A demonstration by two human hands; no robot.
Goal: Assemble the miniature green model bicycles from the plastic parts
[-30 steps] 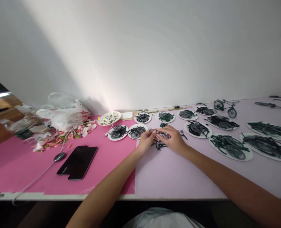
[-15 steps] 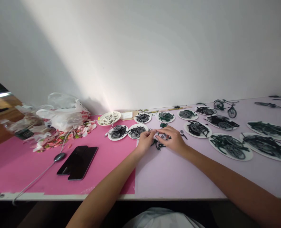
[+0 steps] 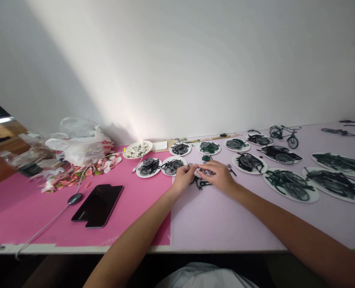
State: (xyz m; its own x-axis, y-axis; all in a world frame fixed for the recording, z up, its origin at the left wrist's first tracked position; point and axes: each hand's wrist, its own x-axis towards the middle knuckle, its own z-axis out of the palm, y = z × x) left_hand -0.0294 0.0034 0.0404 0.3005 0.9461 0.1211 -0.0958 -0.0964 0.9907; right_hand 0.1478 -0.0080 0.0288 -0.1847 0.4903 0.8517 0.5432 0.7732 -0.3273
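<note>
Fingertips pinched together, my left hand [image 3: 183,178] meets my right hand [image 3: 218,176] over the pale lilac tabletop [image 3: 207,220]. Whatever they hold between them is too small and too covered to name. Beneath the fingers lie loose dark plastic parts [image 3: 200,184], partly hidden by my right hand. Just left of my left hand is a white plate [image 3: 164,171] of dark toy bicycle parts with spoked wheels. Small dark pieces [image 3: 232,170] rest to the right of my right hand. A little green part [image 3: 206,158] sits behind the fingers.
An assembled toy bicycle [image 3: 284,135] stands at the back right among several plates of parts. On the pink surface at left are two dark phones [image 3: 105,206], a cable with a puck [image 3: 75,198], artificial petals [image 3: 72,176] and a plastic bag [image 3: 80,146]. A wall [image 3: 177,80] rises behind.
My right hand's fingers have curled slightly and come closer to the fingertips of my left hand. My left hand stays almost in place.
</note>
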